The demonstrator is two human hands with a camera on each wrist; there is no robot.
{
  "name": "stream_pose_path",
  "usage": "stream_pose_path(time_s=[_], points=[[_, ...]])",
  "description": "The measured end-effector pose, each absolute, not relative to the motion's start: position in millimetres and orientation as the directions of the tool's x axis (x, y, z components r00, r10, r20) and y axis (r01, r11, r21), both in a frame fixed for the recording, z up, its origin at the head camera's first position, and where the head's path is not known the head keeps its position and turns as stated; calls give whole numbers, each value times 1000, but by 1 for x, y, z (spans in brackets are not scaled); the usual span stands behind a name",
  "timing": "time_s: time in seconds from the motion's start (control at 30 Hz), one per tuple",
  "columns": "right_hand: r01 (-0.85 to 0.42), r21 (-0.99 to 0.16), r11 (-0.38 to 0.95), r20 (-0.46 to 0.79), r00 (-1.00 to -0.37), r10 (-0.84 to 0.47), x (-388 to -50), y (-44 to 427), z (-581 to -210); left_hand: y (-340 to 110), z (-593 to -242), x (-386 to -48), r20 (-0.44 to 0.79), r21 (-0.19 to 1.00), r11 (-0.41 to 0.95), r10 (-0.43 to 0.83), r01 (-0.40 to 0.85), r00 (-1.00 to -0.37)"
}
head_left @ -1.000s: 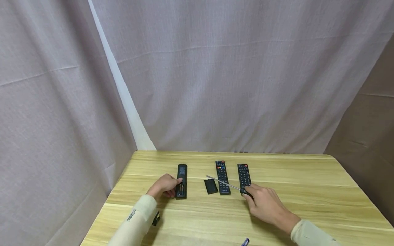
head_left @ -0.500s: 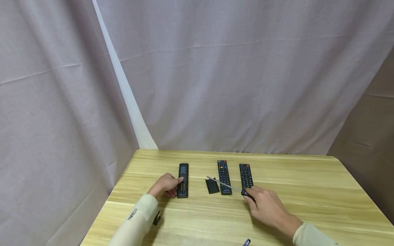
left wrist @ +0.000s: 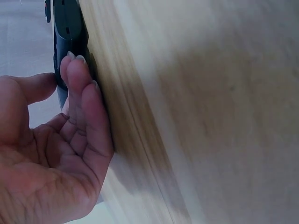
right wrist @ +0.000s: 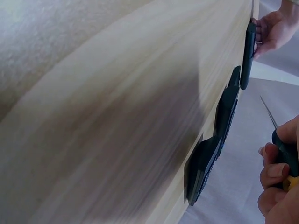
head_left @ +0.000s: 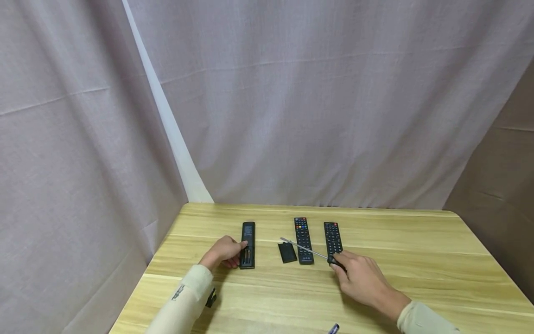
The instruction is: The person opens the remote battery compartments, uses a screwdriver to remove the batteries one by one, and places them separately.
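On the wooden table a black remote control (head_left: 248, 232) lies back side up, its battery compartment uncovered with batteries inside. My left hand (head_left: 225, 252) grips its left edge, thumb on top and fingers against the side. In the left wrist view the thumb and fingers of that hand (left wrist: 60, 140) meet the remote's end (left wrist: 70, 23). My right hand (head_left: 364, 277) holds a screwdriver (head_left: 306, 250) by its black and yellow handle. The metal shaft points left, above the table, with its tip over the black battery cover (head_left: 287, 253). In the right wrist view my right fingers (right wrist: 275, 170) curl round the handle.
Two more black remotes lie buttons up: one in the middle (head_left: 302, 234) under the shaft, the other (head_left: 332, 236) partly behind my right hand. A small black and yellow item (head_left: 211, 298) sits beside my left sleeve. A bluish cylinder (head_left: 333, 329) is cut off at the bottom edge.
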State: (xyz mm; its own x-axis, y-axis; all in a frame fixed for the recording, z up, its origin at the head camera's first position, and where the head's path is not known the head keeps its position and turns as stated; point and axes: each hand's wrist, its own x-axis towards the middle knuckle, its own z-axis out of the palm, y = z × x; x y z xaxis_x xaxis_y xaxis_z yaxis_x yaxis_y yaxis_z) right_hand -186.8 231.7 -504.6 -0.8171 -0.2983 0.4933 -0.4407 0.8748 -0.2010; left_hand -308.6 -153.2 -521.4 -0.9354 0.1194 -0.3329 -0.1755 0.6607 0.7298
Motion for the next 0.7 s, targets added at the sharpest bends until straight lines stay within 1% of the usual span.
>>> stream_pose_path(time_s=[0.37,0.53,0.7], points=[[-461,-198,865,508,-803,-311,-184,233,-505,-152,-519,-306,-328,728,663,109,-177,-938],[-457,-202,866,506,-806,-307,-182,234,-504,-153,-518,-303,-317,739,653,121,-165,-941],[-451,-192,872,504,-808,-306,-182,237,-504,-156,-515,-299,-324,785,591,134,-187,-936]])
